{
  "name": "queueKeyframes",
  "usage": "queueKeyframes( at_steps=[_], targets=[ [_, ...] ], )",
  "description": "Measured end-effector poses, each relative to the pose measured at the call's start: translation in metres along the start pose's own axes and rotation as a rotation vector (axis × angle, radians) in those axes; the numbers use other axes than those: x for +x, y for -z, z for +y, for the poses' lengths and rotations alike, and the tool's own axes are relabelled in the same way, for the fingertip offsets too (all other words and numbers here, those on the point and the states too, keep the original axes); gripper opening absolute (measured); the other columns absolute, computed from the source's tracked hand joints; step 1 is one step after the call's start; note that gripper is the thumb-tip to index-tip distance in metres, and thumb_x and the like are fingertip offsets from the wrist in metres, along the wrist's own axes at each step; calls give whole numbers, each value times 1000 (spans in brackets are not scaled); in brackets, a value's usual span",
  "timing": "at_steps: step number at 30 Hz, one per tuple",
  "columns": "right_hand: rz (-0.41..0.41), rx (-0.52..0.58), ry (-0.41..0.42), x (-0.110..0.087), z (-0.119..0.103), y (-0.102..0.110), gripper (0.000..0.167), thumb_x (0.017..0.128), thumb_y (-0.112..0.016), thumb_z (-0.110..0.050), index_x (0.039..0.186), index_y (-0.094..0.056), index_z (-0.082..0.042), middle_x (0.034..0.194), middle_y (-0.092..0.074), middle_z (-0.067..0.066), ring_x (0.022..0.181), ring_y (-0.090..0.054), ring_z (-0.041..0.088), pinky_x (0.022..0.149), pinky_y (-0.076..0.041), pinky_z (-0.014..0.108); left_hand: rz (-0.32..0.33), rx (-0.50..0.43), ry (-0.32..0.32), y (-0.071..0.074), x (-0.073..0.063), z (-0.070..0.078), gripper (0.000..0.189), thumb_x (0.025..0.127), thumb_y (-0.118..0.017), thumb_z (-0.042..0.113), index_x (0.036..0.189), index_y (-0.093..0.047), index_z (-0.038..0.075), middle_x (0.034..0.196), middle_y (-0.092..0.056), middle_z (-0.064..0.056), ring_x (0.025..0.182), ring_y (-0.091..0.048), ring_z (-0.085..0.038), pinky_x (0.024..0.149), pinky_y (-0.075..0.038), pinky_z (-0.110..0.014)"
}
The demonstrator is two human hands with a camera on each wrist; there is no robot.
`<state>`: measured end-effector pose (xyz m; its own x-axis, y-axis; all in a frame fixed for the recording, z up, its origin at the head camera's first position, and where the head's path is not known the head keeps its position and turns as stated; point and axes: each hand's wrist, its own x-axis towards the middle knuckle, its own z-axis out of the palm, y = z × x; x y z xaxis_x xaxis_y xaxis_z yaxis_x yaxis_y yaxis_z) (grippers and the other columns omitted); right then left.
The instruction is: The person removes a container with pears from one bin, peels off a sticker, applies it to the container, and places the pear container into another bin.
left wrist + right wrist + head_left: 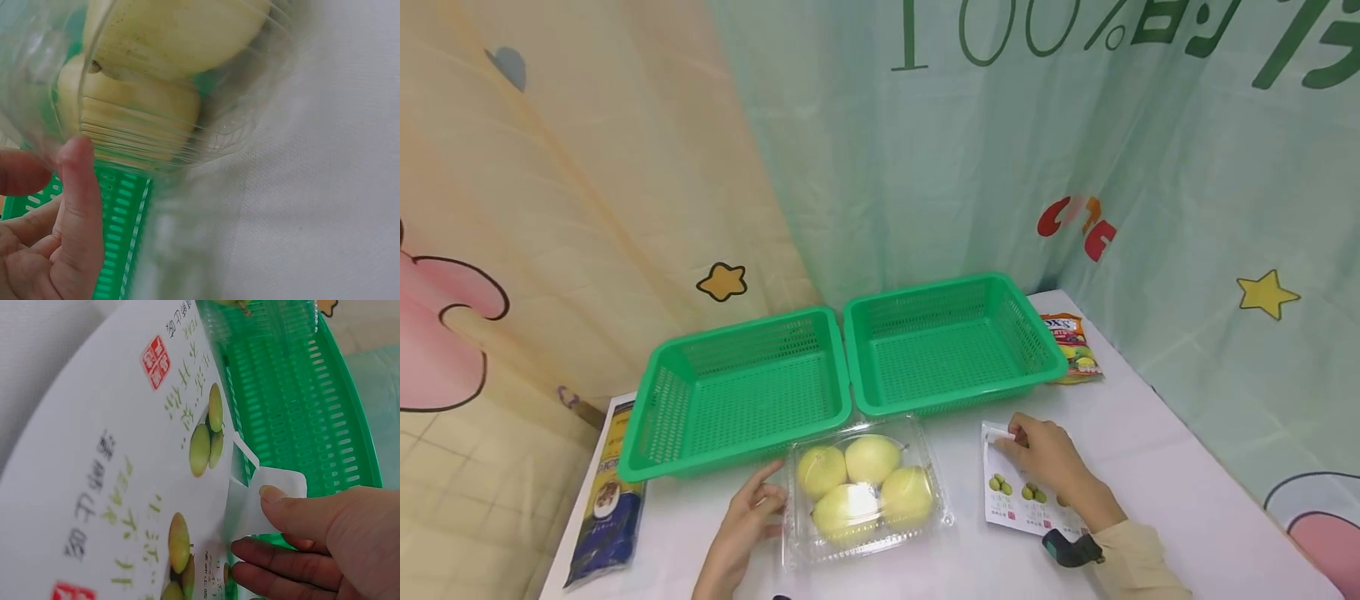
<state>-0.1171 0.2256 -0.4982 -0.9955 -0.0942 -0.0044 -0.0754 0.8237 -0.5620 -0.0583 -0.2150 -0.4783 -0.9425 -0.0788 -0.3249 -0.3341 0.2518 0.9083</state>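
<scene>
A clear plastic clamshell box (801,546) with several pale yellow-green pears (871,458) inside stands on the table at the centre. My left hand (741,521) is at the box's left side, its fingers loosely bent; a raised fingertip (77,153) meets the clear wall in the left wrist view. To the right lies a white sheet of labels (1000,508) printed with green pears and writing. My right hand (1052,458) is over the sheet's upper part. Thumb and fingers pinch a small white rounded label (284,482), seen lifted at the sheet's edge in the right wrist view.
Two green perforated baskets (748,400) stand side by side behind the box, the right basket (940,354) partly over a colourful candy bag (1075,354). A blue and yellow packet (606,508) lies at the table's left edge. Printed curtains (925,183) hang behind.
</scene>
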Motion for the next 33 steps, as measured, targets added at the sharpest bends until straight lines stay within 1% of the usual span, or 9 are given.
queueKeyframes(
  at_steps=[5, 12, 16, 19, 22, 25, 28, 31, 33],
  targets=[
    [-8, 19, 1, 1, 3, -5, 19, 94, -70, -26, 96, -60, -10, 73, -60, 0, 67, -49, 14, 60, -39, 25, 8, -17, 16, 0, -2, -3, 60, 95, -55, 6, 153, -38, 8, 96, -59, -3, 93, -55, -18, 75, -58, -34],
    [37, 15, 60, 10, 1, -4, 7, 99, -63, -17, 99, -63, -11, 67, -58, -1, 59, -48, 11, 53, -37, 23, 7, -41, 12, 3, 1, 1, 60, 97, -56, 8, 154, -36, 6, 94, -59, 0, 90, -55, -15, 72, -57, -31],
    [48, 0, 86, 11, -1, -5, 14, 98, -63, -12, 107, -71, -7, 86, -70, 5, 69, -53, 11, 60, -43, 25, 5, -48, 16, 3, -1, 2, 61, 96, -56, 8, 154, -36, 6, 94, -58, 0, 90, -55, -15, 72, -57, -32],
    [30, -12, 127, 12, -3, -7, 18, 96, -66, -11, 112, -73, -7, 106, -71, 7, 80, -56, 11, 67, -47, 25, 16, -55, 15, 2, -1, 3, 59, 96, -57, 7, 152, -39, 8, 93, -59, -1, 90, -55, -16, 72, -58, -32],
    [22, -26, 157, 15, -5, -8, 16, 92, -72, -14, 107, -74, -10, 111, -67, 8, 87, -60, 14, 72, -52, 29, 19, -69, 7, 1, 1, 4, 58, 95, -57, 7, 151, -41, 9, 93, -60, -1, 90, -55, -16, 73, -58, -32],
    [20, -38, 169, 16, -5, -10, 9, 87, -79, -17, 93, -73, -15, 115, -65, 8, 99, -64, 23, 81, -55, 39, 14, -79, -6, -1, 3, 5, 58, 95, -57, 7, 151, -42, 9, 94, -60, -1, 90, -56, -17, 73, -59, -32],
    [23, -51, 157, 16, -4, -12, 12, 85, -80, -19, 85, -68, -17, 116, -65, 8, 109, -64, 29, 89, -55, 45, 12, -84, -7, -2, 3, 4, 57, 96, -57, 7, 151, -42, 9, 94, -61, -2, 90, -57, -17, 73, -59, -32],
    [34, -48, 147, 15, -3, -15, 11, 88, -77, -18, 87, -67, -15, 104, -66, 5, 95, -64, 22, 78, -55, 38, 11, -86, 7, -2, 2, 2, 57, 96, -57, 7, 151, -41, 9, 94, -60, -2, 90, -57, -16, 72, -58, -32],
    [45, -29, 139, 15, -3, -15, 9, 91, -73, -17, 91, -66, -13, 92, -64, 2, 82, -58, 16, 68, -49, 30, 13, -86, 14, -3, 0, 1, 58, 96, -56, 6, 151, -41, 9, 94, -61, -2, 90, -57, -16, 71, -59, -31]
  ],
)
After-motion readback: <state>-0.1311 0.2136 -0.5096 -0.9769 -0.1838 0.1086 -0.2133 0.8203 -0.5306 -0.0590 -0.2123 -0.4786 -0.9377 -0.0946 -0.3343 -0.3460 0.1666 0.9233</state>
